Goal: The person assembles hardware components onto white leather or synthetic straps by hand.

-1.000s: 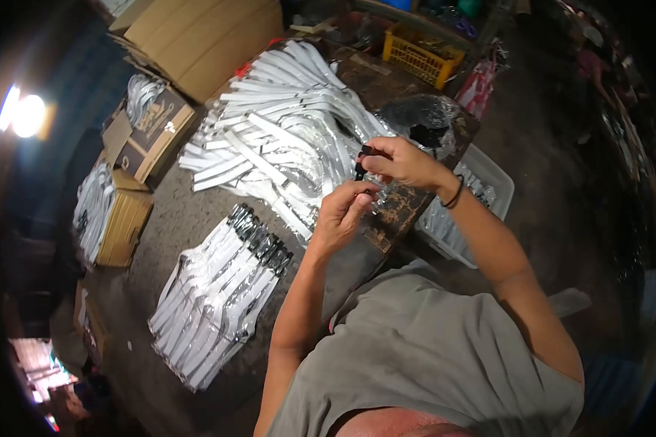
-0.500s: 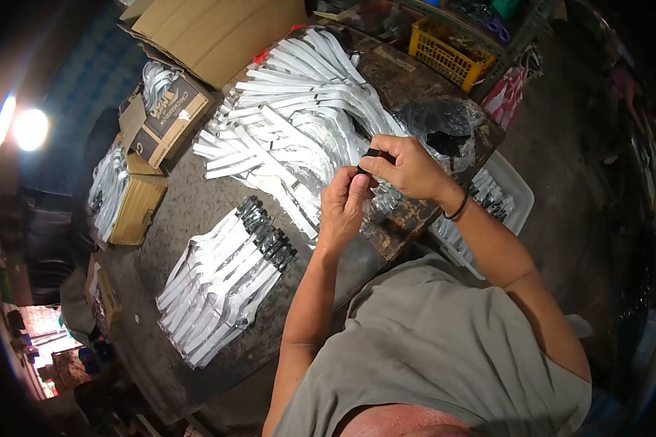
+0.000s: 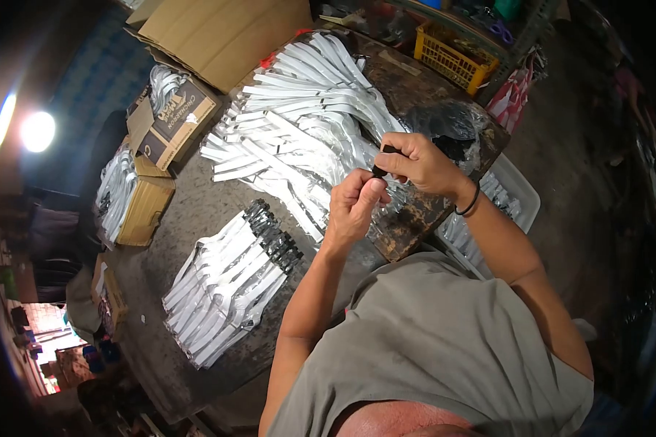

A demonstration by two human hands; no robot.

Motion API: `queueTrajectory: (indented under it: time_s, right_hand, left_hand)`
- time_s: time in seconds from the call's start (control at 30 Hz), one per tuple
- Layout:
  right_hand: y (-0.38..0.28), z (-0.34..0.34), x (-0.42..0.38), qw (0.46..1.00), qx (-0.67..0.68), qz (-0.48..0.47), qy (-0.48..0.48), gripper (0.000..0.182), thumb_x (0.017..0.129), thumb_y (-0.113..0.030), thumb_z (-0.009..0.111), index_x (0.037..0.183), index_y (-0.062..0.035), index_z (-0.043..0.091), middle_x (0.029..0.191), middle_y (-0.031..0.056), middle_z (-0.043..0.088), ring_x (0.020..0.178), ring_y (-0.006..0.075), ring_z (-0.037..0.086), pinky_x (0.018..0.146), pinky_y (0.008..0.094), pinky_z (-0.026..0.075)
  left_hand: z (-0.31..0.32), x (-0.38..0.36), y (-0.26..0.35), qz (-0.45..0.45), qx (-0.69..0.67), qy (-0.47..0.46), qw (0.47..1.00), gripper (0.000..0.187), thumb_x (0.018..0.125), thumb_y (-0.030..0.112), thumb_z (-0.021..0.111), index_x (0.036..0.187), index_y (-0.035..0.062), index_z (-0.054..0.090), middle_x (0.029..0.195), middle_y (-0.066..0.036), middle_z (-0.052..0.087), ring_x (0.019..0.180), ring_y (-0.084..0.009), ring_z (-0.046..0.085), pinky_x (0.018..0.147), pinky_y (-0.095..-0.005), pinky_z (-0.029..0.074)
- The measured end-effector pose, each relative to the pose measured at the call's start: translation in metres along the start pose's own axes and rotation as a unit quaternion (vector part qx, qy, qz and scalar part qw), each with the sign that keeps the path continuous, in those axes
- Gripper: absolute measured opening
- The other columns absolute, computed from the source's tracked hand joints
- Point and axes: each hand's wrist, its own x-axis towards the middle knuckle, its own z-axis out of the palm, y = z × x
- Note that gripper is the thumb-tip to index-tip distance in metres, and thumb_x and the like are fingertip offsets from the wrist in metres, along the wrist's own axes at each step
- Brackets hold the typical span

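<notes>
Between my two hands is a small black piece [image 3: 388, 154], pinched at both ends. My right hand [image 3: 419, 166], with a black band at the wrist, has thumb and fingers closed on its upper end. My left hand [image 3: 355, 204] is closed around the lower end, so part of the piece is hidden. Behind my hands spreads a large pile of white straps [image 3: 299, 124], some in clear plastic. Nearer the left, a neat bundle of white straps [image 3: 222, 291] with black ends [image 3: 273, 237] lies on the grey table [image 3: 197, 189].
Open cardboard boxes [image 3: 147, 211] holding white straps stand at the left, below a large cardboard box [image 3: 226, 36]. A yellow crate [image 3: 455, 62] sits at the back right. Crumpled clear plastic [image 3: 452, 120] and a white bin [image 3: 528, 193] are near my right arm.
Both hands have shifted slightly right in the view with the black piece, and it shows a little more between them. The whole scene has also shifted slightly right.
</notes>
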Motion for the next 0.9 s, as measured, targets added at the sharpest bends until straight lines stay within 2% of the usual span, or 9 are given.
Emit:
queueTrajectory:
  time_s: [0.17, 0.27, 0.3, 0.37, 0.4, 0.47, 0.57, 0.67, 0.9]
  right_hand:
    - [-0.014, 0.018, -0.001, 0.977, -0.169, -0.122, 0.051, 0.027, 0.089, -0.019, 0.063, 0.073, -0.0001, 0.051, 0.063, 0.0112, 0.058, 0.056, 0.0113, 0.051, 0.053, 0.0320, 0.043]
    - [-0.009, 0.015, 0.002, 0.983, -0.154, -0.091, 0.040, 0.027, 0.090, -0.019, 0.062, 0.073, -0.0012, 0.051, 0.060, 0.0068, 0.056, 0.056, 0.0090, 0.050, 0.051, 0.0296, 0.042]
    - [-0.004, 0.014, 0.005, 0.992, -0.099, -0.064, 0.041, 0.027, 0.090, -0.020, 0.062, 0.074, -0.0019, 0.051, 0.059, 0.0045, 0.054, 0.056, 0.0077, 0.048, 0.050, 0.0283, 0.040]
    - [0.010, 0.012, 0.009, 0.999, 0.011, -0.010, 0.046, 0.026, 0.092, -0.020, 0.061, 0.074, -0.0032, 0.052, 0.058, 0.0000, 0.051, 0.055, 0.0052, 0.046, 0.048, 0.0257, 0.038]
    - [0.011, 0.010, 0.010, 0.998, 0.011, -0.014, 0.059, 0.026, 0.092, -0.020, 0.061, 0.074, -0.0038, 0.052, 0.058, -0.0016, 0.049, 0.055, 0.0042, 0.045, 0.047, 0.0246, 0.037]
    - [0.013, 0.009, 0.008, 0.996, 0.016, -0.020, 0.083, 0.026, 0.093, -0.021, 0.060, 0.075, -0.0051, 0.052, 0.058, -0.0047, 0.047, 0.054, 0.0022, 0.042, 0.046, 0.0224, 0.034]
    - [0.011, 0.008, 0.005, 0.994, 0.035, -0.022, 0.097, 0.026, 0.093, -0.021, 0.060, 0.074, -0.0066, 0.050, 0.058, -0.0047, 0.047, 0.052, 0.0013, 0.040, 0.043, 0.0211, 0.031]
    - [0.010, 0.010, 0.005, 0.993, 0.039, -0.030, 0.105, 0.026, 0.093, -0.020, 0.061, 0.073, -0.0072, 0.050, 0.058, -0.0051, 0.047, 0.052, 0.0008, 0.039, 0.043, 0.0205, 0.030]
    - [0.007, 0.011, -0.001, 0.993, 0.022, -0.017, 0.113, 0.028, 0.093, -0.020, 0.061, 0.073, -0.0052, 0.049, 0.057, -0.0049, 0.044, 0.054, 0.0018, 0.038, 0.044, 0.0227, 0.031]
  left_hand:
    - [-0.010, 0.003, -0.001, -0.026, -0.004, -0.009, 1.000, 0.029, 0.097, 0.027, 0.055, 0.088, -0.0006, 0.056, 0.078, -0.007, 0.061, 0.069, -0.0127, 0.057, 0.063, -0.0278, 0.047]
    - [-0.010, 0.001, -0.008, -0.027, -0.018, 0.008, 0.999, 0.028, 0.097, 0.027, 0.056, 0.089, 0.0002, 0.057, 0.074, -0.005, 0.061, 0.067, -0.0102, 0.056, 0.062, -0.0248, 0.046]
    - [-0.008, 0.000, -0.010, -0.024, -0.024, 0.019, 0.999, 0.027, 0.096, 0.027, 0.057, 0.089, 0.0007, 0.058, 0.072, -0.005, 0.062, 0.066, -0.0090, 0.056, 0.061, -0.0233, 0.045]
    - [-0.001, 0.000, -0.014, -0.004, -0.052, 0.028, 0.998, 0.027, 0.096, 0.026, 0.058, 0.090, -0.0008, 0.056, 0.079, -0.007, 0.062, 0.069, -0.0115, 0.057, 0.063, -0.0256, 0.046]
    - [0.001, 0.001, -0.015, 0.007, -0.066, 0.032, 0.997, 0.028, 0.096, 0.026, 0.058, 0.091, -0.0015, 0.056, 0.083, -0.008, 0.062, 0.070, -0.0127, 0.057, 0.064, -0.0268, 0.047]
    - [0.001, 0.000, -0.014, 0.009, -0.070, 0.027, 0.997, 0.028, 0.094, 0.025, 0.061, 0.105, 0.0011, 0.050, 0.086, -0.012, 0.064, 0.072, -0.0133, 0.058, 0.066, -0.0262, 0.048]
    - [0.006, -0.002, -0.011, 0.056, -0.083, 0.048, 0.994, 0.035, 0.094, 0.024, 0.061, 0.115, 0.0064, 0.040, 0.088, -0.016, 0.064, 0.076, -0.0147, 0.059, 0.069, -0.0268, 0.049]
    - [0.005, -0.005, -0.009, 0.080, -0.081, 0.015, 0.993, 0.025, 0.096, 0.017, 0.057, 0.111, 0.0036, 0.041, 0.095, -0.012, 0.060, 0.082, -0.0126, 0.058, 0.071, -0.0252, 0.048]
    - [0.002, -0.008, 0.003, 0.019, -0.061, -0.039, 0.997, 0.023, 0.097, 0.014, 0.054, 0.112, 0.0009, 0.042, 0.098, -0.009, 0.057, 0.085, -0.0138, 0.059, 0.075, -0.0277, 0.050]
